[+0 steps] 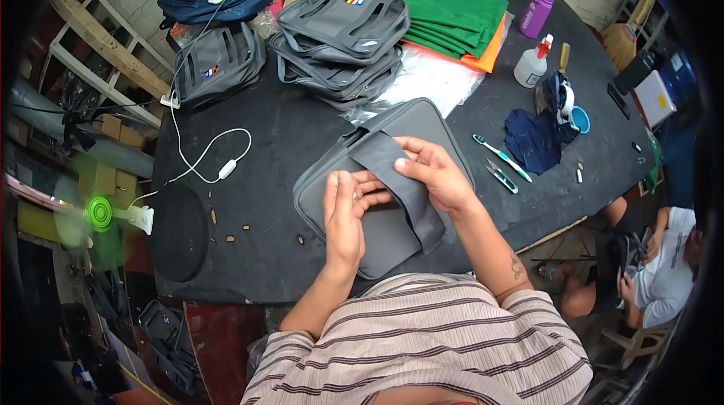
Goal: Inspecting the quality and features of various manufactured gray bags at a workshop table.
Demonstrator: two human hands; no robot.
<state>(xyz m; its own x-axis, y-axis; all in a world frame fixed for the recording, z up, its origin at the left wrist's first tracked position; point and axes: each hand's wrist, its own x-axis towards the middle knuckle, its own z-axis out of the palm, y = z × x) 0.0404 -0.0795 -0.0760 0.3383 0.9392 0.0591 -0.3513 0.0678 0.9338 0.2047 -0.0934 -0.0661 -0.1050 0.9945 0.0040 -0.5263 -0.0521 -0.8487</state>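
Observation:
A grey fabric bag (381,243) lies flat on the table in front of me. A wide dark grey fabric band (398,186) runs across its face and stands up off it in a loop. My right hand (437,175) pinches the band's upper right edge between thumb and fingers. On the other side, my left hand (348,213) has its thumb raised apart and its fingers reaching under the band, the fingertips partly hidden by it. It does not grip the cloth.
Behind the bag are stacked grey bags (339,35), green fabric bags (430,9) and a purple bottle (537,11). To the right lie a toothbrush (501,158), thread snips (501,176) and a spray bottle (532,65). A white cable (204,171) and spinning fan (98,213) are left; a person (664,262) sits right.

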